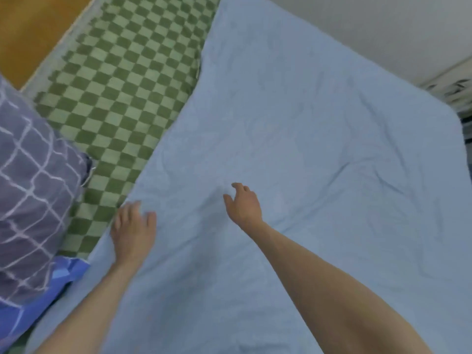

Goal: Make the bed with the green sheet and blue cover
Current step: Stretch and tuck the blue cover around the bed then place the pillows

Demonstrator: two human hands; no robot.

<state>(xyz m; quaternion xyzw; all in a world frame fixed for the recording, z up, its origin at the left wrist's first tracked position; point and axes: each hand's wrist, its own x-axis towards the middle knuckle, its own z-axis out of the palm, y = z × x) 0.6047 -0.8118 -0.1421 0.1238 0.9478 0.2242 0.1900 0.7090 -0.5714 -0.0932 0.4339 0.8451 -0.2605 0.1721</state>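
A light blue cover [319, 139] lies spread over most of the bed, with soft wrinkles across it. The green checkered sheet [122, 80] shows uncovered along the cover's left edge. My left hand [132, 232] rests flat on the cover near that edge, fingers apart, holding nothing. Further in, my right hand [244, 204] lies palm down on the cover, fingers slightly spread and empty.
A purple-grey pillow with white lines [30, 175] sits at the left, partly over a bright blue cloth [61, 279]. A wooden headboard or floor [33, 29] shows at the top left, a white wall [370, 29] at the top right, and clutter [457, 95] beyond the bed's far right corner.
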